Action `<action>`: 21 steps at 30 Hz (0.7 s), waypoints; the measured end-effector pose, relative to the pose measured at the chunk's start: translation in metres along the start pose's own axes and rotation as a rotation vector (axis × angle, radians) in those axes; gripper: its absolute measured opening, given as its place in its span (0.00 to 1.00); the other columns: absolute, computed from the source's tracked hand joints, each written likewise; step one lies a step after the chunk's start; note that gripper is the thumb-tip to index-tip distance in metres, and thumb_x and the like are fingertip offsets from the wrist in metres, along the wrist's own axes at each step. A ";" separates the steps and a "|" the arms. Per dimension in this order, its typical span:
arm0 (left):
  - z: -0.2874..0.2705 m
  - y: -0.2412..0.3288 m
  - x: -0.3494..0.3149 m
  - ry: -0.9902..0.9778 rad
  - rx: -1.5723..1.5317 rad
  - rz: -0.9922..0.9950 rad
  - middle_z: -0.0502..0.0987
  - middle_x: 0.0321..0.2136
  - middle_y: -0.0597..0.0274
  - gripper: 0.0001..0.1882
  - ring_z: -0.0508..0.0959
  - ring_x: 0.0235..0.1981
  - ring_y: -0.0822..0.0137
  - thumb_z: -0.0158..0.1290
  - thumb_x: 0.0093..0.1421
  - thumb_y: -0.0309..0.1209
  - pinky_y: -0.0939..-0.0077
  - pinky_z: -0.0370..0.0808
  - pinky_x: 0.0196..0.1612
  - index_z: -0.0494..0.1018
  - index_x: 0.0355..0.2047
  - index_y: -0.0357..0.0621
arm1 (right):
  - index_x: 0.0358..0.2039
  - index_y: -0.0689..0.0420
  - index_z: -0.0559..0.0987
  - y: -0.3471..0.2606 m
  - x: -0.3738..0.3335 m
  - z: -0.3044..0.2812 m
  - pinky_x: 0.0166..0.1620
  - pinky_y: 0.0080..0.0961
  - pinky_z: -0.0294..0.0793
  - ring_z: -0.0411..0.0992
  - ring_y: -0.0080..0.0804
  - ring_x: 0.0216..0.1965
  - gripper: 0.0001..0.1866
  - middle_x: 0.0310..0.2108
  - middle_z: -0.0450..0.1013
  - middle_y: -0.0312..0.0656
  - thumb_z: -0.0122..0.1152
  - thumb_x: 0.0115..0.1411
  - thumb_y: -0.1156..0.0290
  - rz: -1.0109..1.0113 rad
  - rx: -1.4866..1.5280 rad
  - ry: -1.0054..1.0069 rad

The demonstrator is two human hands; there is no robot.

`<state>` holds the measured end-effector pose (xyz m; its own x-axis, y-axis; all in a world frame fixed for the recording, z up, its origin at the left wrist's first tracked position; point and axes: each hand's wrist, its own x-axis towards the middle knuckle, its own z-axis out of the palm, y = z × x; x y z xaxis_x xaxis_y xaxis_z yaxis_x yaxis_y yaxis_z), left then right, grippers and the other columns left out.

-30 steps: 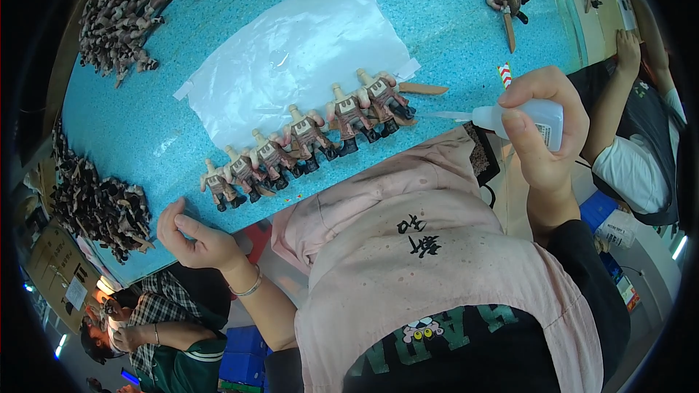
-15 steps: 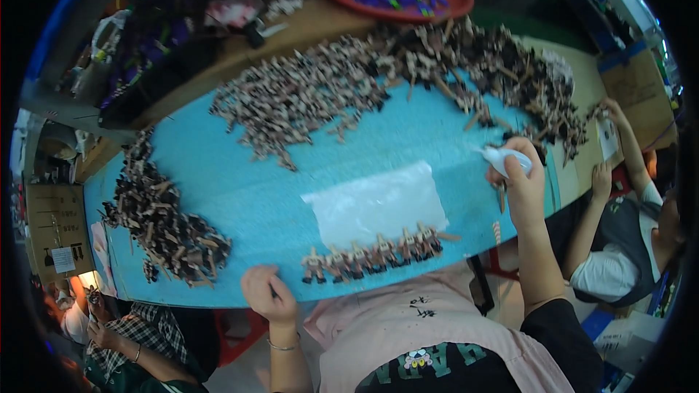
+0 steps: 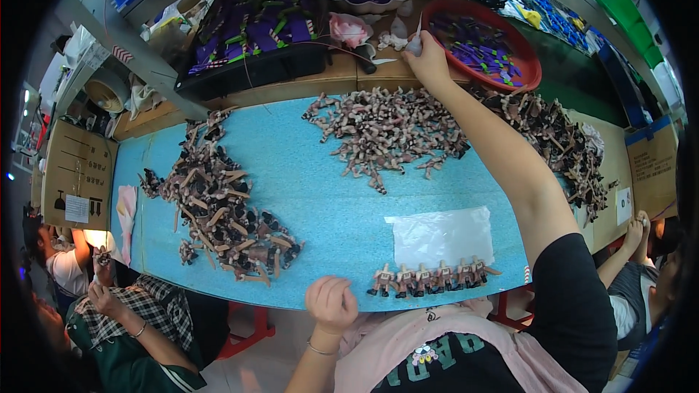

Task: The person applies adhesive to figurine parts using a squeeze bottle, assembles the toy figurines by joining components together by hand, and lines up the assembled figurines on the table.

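Observation:
My right hand (image 3: 429, 62) reaches across the table to the wooden ledge at the back. Its fingers are closed round a small whitish squeeze bottle (image 3: 413, 45), whose thin nozzle points up. My left hand (image 3: 332, 304) is at the near table edge, fingers curled into a loose fist; I see nothing in it. To its right, a row of several small figures (image 3: 429, 278) in beige and dark brown stands along the near edge. Just behind them a whitish plastic sheet (image 3: 443, 236) lies flat on the blue tabletop (image 3: 291, 145).
Heaps of brown figure parts lie at the left (image 3: 218, 211), back middle (image 3: 393, 127) and right (image 3: 561, 145). On the ledge are a red basin (image 3: 537, 65) of purple and green pieces and a black tray (image 3: 255, 73). Co-workers sit at left and right.
My right hand has carried the squeeze bottle from the right of the table to the back ledge. My left hand is still curled by the near edge. The view has shifted.

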<state>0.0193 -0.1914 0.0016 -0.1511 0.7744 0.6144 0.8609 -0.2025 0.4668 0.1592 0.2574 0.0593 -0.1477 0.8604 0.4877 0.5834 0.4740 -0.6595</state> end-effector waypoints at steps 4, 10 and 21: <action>0.000 -0.001 0.000 -0.010 -0.015 0.000 0.77 0.26 0.59 0.03 0.77 0.30 0.56 0.50 0.51 0.24 0.65 0.71 0.35 0.73 0.27 0.40 | 0.42 0.61 0.70 0.001 -0.013 -0.002 0.48 0.36 0.70 0.71 0.51 0.46 0.22 0.42 0.71 0.55 0.67 0.48 0.74 -0.080 0.136 0.115; -0.004 -0.006 -0.004 -0.035 -0.002 0.038 0.77 0.27 0.63 0.03 0.77 0.31 0.61 0.51 0.50 0.26 0.68 0.73 0.32 0.75 0.26 0.45 | 0.38 0.62 0.74 -0.049 -0.113 -0.088 0.43 0.38 0.71 0.70 0.48 0.41 0.13 0.41 0.69 0.51 0.59 0.49 0.81 -0.404 -0.136 -0.426; 0.001 -0.004 -0.004 -0.026 -0.030 0.055 0.77 0.26 0.59 0.04 0.77 0.30 0.56 0.50 0.52 0.24 0.64 0.73 0.32 0.74 0.27 0.41 | 0.30 0.60 0.73 -0.029 -0.181 -0.093 0.38 0.41 0.71 0.70 0.50 0.39 0.08 0.35 0.68 0.47 0.60 0.48 0.79 -0.371 -0.388 -0.544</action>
<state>0.0166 -0.1929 -0.0030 -0.0913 0.7769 0.6230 0.8526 -0.2622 0.4519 0.2430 0.0699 0.0432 -0.7027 0.6763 0.2210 0.6429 0.7366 -0.2099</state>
